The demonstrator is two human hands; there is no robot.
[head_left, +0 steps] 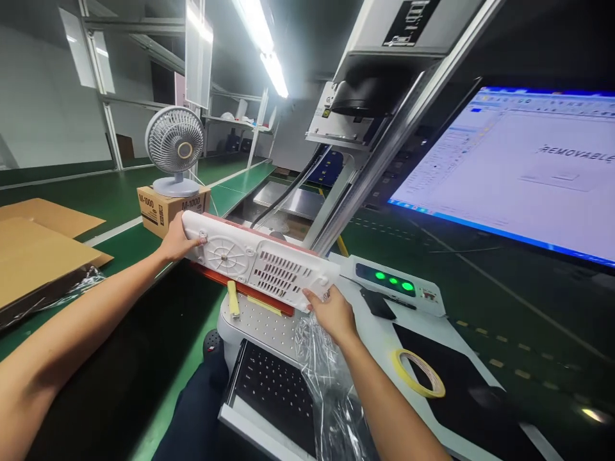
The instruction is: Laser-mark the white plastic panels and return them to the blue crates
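A long white plastic housing (230,256), with a round spoked grille and a slotted vent, is held tilted by its two ends. My left hand (181,240) is closed round its left end, thumb on the front face. At the opposite end, my right hand (333,312) grips the lower corner between thumb and fingers. Below the housing, an orange-red bar (257,298) lies along a perforated metal plate (259,321). A short yellow strip (233,299) stands against the bar. Clear plastic wrap (327,378) hangs beneath my right hand.
A machine head (365,89) overhangs the bench, with a monitor (519,166) at right. A control box (394,282) shows green lights near a tape roll (418,373). At left are a fan (177,147) on a carton (158,208) and cardboard sheets (43,256).
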